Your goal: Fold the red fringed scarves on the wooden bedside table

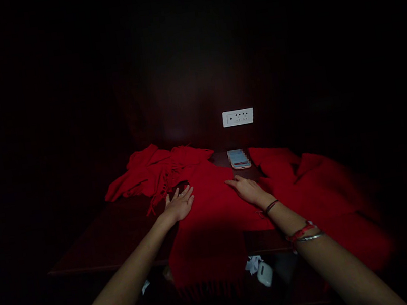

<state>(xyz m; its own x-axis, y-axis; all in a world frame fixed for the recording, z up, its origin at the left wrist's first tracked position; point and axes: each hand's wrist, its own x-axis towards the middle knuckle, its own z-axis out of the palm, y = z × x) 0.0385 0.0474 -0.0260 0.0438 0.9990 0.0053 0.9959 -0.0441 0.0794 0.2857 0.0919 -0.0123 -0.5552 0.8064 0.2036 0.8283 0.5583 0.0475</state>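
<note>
Left hand [181, 204] spread open on red cloth [211, 207], right hand's [248, 189] grip unclear; fringed end [210, 288] overhanging below hands could drag cloth off table [115, 242]

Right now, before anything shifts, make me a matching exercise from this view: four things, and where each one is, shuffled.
Things
1. left hand
2. phone
3. white socket panel
4. small white object

Places
A. lower in the picture than the near edge of the table, beside crumpled paper
B. on the dark wall
C. at the left edge of the fringed red cloth
D. on the tabletop, near the wall

Pairs: 1-C, 2-D, 3-B, 4-A
</note>
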